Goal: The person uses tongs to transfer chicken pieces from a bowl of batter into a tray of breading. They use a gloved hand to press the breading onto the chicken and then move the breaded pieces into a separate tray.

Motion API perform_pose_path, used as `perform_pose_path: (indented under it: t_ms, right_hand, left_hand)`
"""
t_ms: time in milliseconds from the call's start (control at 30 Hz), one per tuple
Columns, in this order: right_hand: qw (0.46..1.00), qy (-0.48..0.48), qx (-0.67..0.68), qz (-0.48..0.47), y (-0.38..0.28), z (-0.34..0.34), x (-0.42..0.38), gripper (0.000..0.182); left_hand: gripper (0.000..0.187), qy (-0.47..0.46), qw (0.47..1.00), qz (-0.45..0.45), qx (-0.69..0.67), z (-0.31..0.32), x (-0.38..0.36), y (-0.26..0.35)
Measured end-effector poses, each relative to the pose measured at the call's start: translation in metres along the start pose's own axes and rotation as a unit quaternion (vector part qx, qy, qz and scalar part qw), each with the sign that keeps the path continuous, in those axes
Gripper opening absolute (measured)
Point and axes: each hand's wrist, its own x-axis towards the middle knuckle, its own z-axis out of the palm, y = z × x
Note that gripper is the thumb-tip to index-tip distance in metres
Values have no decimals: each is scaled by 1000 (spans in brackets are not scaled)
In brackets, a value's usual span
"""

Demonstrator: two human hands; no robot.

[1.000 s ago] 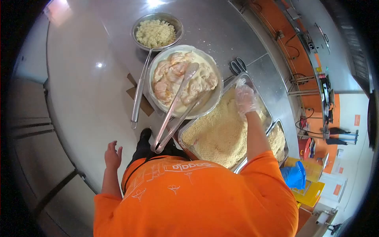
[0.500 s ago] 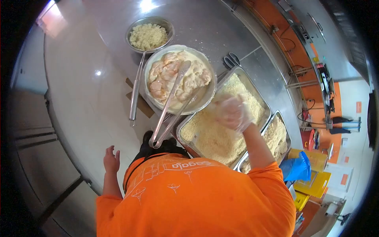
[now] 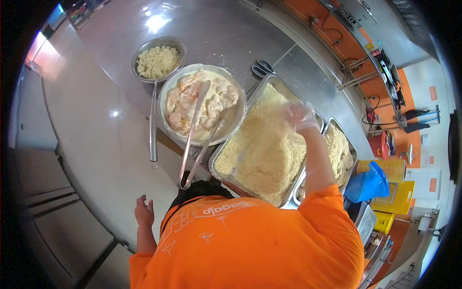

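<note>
A clear plastic glove covers my right hand (image 3: 299, 117), which is over the right back part of a metal tray of pale crumbs (image 3: 262, 144). Motion blurs its fingers, so their hold cannot be made out. My left hand (image 3: 144, 211) is bare, hanging at the lower left over the floor, fingers apart and holding nothing. Left of the tray stands a bowl (image 3: 166, 126) of raw meat pieces (image 3: 183, 103) in creamy batter, with metal tongs (image 3: 195, 130) resting in it. Behind it, a long-handled strainer (image 3: 153, 130) holds pale crumbs (image 3: 158, 62).
Black-handled scissors (image 3: 263, 68) lie on the steel table (image 3: 216, 33) behind the tray. A second tray (image 3: 353, 149) with coated pieces is at the right. Beyond it are a blue bag (image 3: 368, 183) and yellow containers (image 3: 397, 197). Shelving lines the orange wall.
My right hand has moved up and right across the crumb tray. The view has shifted, so the bowl and strainer appear further left. My left hand stays open.
</note>
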Motion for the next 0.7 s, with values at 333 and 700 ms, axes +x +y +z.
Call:
perform_pose_path:
  t_ms: [333,700]
  right_hand:
    - [991,60,-25,114,-53,40,62,39]
    - [992,119,-46,19,-1,71,65,50]
  left_hand:
    - [32,8,1000,1,-27,3,4,3]
    - [33,-15,998,-26,-58,8,18,21]
